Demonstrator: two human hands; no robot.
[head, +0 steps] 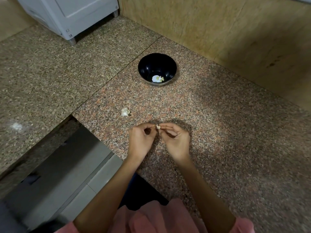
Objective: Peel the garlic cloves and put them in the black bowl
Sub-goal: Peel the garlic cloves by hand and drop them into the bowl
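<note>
Nearest the camera, a pink garment [151, 219] crosses the bottom, and two bare forearms reach forward from it over the granite countertop [227, 140]. The left hand [140, 142] and the right hand [175, 142] meet just above the counter, a little in from its near left edge. Each has its thumb and forefinger tips closed on the same small garlic clove [158, 126], pinched between them, while the other fingers curl loosely into the palms. How much skin is on the clove is too small to tell. Just beyond the left hand, close to the counter's near left corner, a whitish garlic piece [125, 112] lies alone on the stone. Farther back, towards the rear edge, the black bowl [146, 68] stands upright, with a few pale peeled pieces [157, 78] lying in its bottom. Behind it rises a tan wall [218, 22], and a white appliance [72, 14] stands at the far left.
</note>
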